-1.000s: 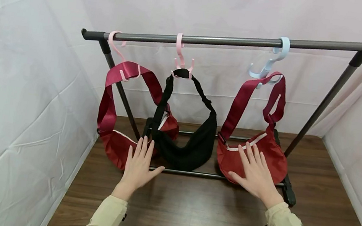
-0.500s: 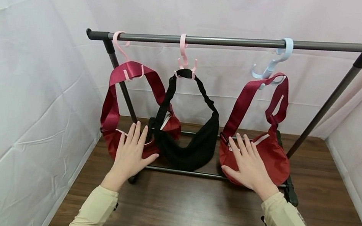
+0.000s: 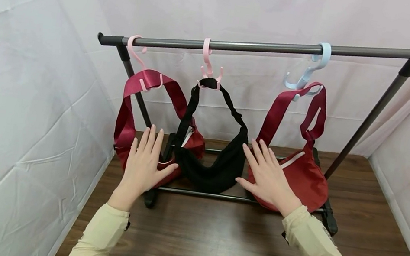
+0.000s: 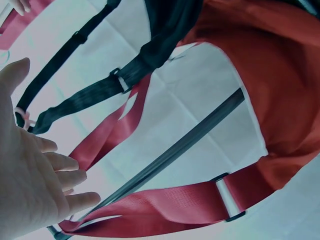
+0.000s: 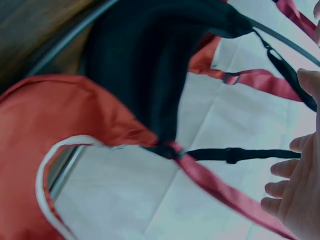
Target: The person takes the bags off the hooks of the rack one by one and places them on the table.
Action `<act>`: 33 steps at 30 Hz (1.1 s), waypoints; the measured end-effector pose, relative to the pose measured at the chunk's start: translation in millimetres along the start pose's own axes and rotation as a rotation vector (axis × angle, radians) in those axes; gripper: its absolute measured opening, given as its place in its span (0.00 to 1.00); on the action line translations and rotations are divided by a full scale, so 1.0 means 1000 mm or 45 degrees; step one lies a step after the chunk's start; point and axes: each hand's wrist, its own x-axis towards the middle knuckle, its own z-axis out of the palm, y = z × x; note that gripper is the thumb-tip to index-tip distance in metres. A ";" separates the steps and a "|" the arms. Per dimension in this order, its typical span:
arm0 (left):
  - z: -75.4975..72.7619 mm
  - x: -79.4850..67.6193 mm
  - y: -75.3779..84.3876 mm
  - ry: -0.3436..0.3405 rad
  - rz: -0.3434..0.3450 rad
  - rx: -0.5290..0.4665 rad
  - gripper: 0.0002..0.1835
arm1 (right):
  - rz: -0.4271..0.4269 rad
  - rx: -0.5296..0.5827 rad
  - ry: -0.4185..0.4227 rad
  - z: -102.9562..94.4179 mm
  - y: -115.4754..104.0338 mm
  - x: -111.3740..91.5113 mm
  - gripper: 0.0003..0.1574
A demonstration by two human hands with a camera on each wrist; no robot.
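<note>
Three shoulder bags hang from a rack in the head view: a red one (image 3: 196, 143) at left, a black one (image 3: 207, 178) in the middle and another red one (image 3: 309, 180) at right. With fingers spread, my left hand (image 3: 140, 171) is in front of the left red bag and hides part of it. My right hand (image 3: 269, 178), also spread, covers the left part of the right red bag, its fingertips near the black bag's edge. Both wrist views show the left palm (image 4: 32, 180) and the right hand (image 5: 302, 185) holding nothing.
The rack's top bar (image 3: 263, 46) carries a pink hook (image 3: 136, 50) at left, a second pink hook (image 3: 207, 58) in the middle and a pale blue hook (image 3: 307, 74) at right. A lower bar (image 3: 211, 195) runs above the wooden floor (image 3: 204, 241). White cloth walls (image 3: 37, 91) surround the rack.
Both hands have moved left and slightly up, fingers still spread. The right hand has shifted from the right red bag's middle toward the black bag. The bags hang as before.
</note>
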 end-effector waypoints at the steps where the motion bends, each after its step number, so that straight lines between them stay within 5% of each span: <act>1: -0.003 0.002 0.000 0.022 0.012 -0.002 0.49 | -0.011 0.003 0.013 -0.002 -0.003 0.003 0.54; 19: -0.052 0.045 -0.019 0.501 0.395 -0.167 0.38 | -0.115 0.023 0.048 -0.012 -0.024 0.024 0.52; 33: -0.091 0.079 -0.036 0.611 0.337 -0.268 0.31 | -0.197 0.010 0.042 -0.017 -0.034 0.039 0.51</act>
